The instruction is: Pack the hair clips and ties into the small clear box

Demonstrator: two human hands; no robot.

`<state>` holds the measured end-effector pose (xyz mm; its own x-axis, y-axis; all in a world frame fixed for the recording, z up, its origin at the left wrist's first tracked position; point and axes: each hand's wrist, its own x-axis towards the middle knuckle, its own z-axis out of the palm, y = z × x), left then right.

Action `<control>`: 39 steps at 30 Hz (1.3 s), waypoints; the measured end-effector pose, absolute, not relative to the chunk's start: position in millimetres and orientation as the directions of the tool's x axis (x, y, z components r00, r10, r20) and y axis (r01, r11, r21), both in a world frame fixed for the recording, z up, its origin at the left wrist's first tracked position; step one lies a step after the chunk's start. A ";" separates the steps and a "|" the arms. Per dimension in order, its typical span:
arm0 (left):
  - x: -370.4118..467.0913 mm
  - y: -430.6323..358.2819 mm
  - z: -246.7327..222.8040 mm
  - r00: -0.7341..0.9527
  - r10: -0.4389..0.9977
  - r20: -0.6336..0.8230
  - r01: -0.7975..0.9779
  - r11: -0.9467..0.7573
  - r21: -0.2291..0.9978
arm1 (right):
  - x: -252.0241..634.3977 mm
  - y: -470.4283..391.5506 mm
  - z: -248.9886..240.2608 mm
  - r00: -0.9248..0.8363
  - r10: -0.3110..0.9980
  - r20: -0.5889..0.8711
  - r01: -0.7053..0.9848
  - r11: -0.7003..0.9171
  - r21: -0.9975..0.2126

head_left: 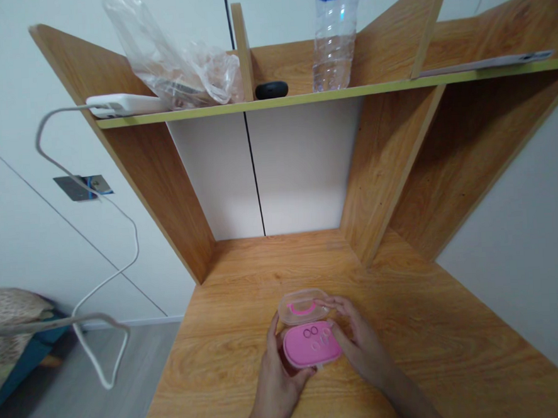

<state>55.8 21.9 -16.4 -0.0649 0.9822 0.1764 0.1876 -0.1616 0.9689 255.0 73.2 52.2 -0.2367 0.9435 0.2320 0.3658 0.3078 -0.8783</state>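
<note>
On the wooden desk lies a small oval box with a pink inner panel (310, 344), on which several small rings rest. Its clear lid (291, 298), with a pink handle, stands open behind the box. My left hand (277, 376) wraps round the left side of the box, fingers at its far left edge and thumb at the front. From the right, my right hand (358, 343) reaches over, its thumb at the right part of the pink panel and its fingertips at the right edge of the clear lid. Whether it pinches a ring is too small to tell.
A shelf (300, 98) spans above the desk (246, 287), bearing a plastic bag (180, 70), a water bottle (335, 41), a black object (272, 90) and a white device (128, 104). Its white cable (136, 236) hangs at the left. Upright boards stand on both sides.
</note>
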 end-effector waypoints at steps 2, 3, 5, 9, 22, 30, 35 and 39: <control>55.3 22.5 -19.8 -0.063 0.980 0.190 0.162 -0.178 0.971 | 261.1 77.1 49.1 -0.287 0.938 0.193 0.333 0.287 -0.898; 54.6 22.8 -20.7 -0.057 0.977 0.207 0.193 -0.193 0.962 | 263.7 78.1 48.3 -0.319 0.932 0.172 0.316 0.276 -0.908; 52.5 23.4 -21.8 -0.021 0.970 0.242 0.295 -0.225 0.929 | 268.2 79.2 47.6 -0.371 0.918 0.141 0.289 0.258 -0.922; 48.4 24.8 -23.4 0.000 0.968 0.249 0.397 -0.229 0.889 | 276.6 80.4 45.9 -0.395 0.909 0.132 0.262 0.249 -0.932; 49.8 23.3 -20.2 0.002 0.960 0.280 0.417 -0.255 0.872 | 273.0 64.6 57.7 -0.187 0.980 0.067 0.703 0.181 -0.688; 50.9 22.6 -19.0 -0.016 0.968 0.250 0.411 -0.221 0.884 | 265.5 61.2 68.2 -0.187 0.970 0.156 0.818 0.241 -0.522; 51.8 23.3 -14.9 -0.017 0.969 0.245 0.387 -0.219 0.896 | 267.2 62.7 63.4 -0.152 0.976 0.158 0.765 0.217 -0.606; 52.7 23.5 -14.9 -0.032 0.973 0.228 0.377 -0.200 0.904 | 269.8 65.8 62.3 -0.129 0.985 0.115 0.715 0.173 -0.677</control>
